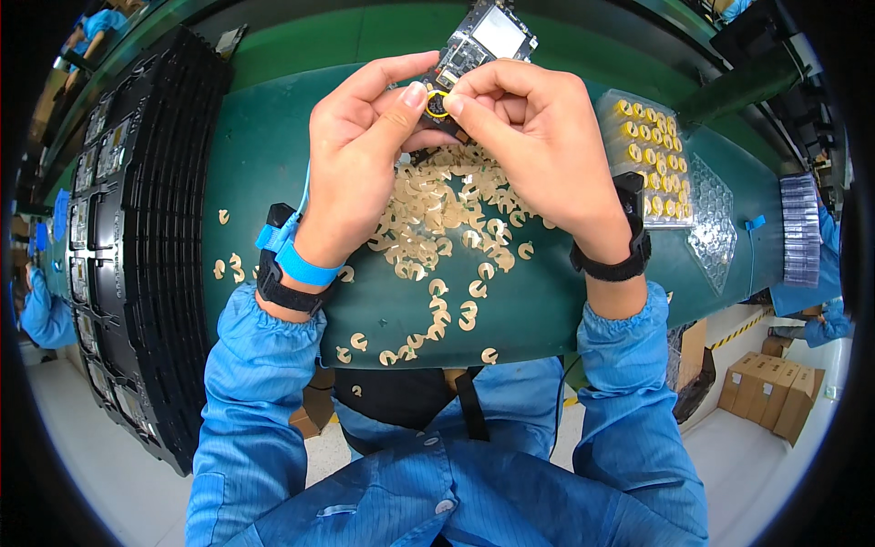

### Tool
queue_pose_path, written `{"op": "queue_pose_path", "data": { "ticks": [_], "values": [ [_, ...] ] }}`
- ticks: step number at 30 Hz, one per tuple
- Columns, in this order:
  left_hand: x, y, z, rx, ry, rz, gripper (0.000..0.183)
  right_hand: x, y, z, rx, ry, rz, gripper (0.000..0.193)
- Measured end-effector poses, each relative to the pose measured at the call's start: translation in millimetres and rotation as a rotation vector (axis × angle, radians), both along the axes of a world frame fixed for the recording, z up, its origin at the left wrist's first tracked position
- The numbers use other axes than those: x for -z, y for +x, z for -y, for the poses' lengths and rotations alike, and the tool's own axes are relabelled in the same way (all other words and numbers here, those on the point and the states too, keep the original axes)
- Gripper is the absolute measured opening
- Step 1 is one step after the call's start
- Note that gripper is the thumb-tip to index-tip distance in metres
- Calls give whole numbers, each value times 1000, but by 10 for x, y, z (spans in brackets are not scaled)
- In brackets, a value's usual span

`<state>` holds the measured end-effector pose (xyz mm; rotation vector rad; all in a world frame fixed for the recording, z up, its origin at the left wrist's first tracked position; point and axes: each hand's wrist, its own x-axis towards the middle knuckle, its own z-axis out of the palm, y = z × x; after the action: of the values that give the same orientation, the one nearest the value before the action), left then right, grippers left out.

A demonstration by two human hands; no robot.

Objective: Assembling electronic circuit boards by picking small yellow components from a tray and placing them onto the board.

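My left hand [360, 137] grips a dark circuit board [467, 55] by its edge, with the thumb on its face. The board is tilted, and a pale rectangular part shows on its upper end. Low on the board, between my thumbs, sits a black round part with a yellow rim [437, 104]. My right hand [533, 128] is closed, thumb and index finger pinched at the right edge of that yellow rim. Below both hands lies a heap of small cream-coloured notched backing pieces [437, 210]. A blue wrist strap [305, 264] circles my left wrist.
Stacked black trays [155, 228] holding boards stand at the left. To the right are a clear tray of yellow round parts [652, 155], another clear moulded tray [713, 223] and a stack of clear trays [800, 228]. Cardboard boxes [766, 392] stand on the floor.
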<state>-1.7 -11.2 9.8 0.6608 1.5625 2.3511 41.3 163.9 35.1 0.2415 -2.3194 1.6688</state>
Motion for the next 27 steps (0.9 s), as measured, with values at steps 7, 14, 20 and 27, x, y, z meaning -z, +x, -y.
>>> {"op": "queue_pose_path", "data": {
  "ticks": [7,14,20,27],
  "values": [
    [-5,4,-1,-6,-43,-29,38,23,2,-8,13,22,-11,11],
    [-3,8,-27,-28,-47,-52,38,5,11,8,37,47,-40,9],
    [18,2,-30,-40,-28,-84,38,-21,12,53,76,237,-264,7],
    [27,-14,-25,-24,8,-93,36,36,-3,81,136,434,-575,8]
  ]
}}
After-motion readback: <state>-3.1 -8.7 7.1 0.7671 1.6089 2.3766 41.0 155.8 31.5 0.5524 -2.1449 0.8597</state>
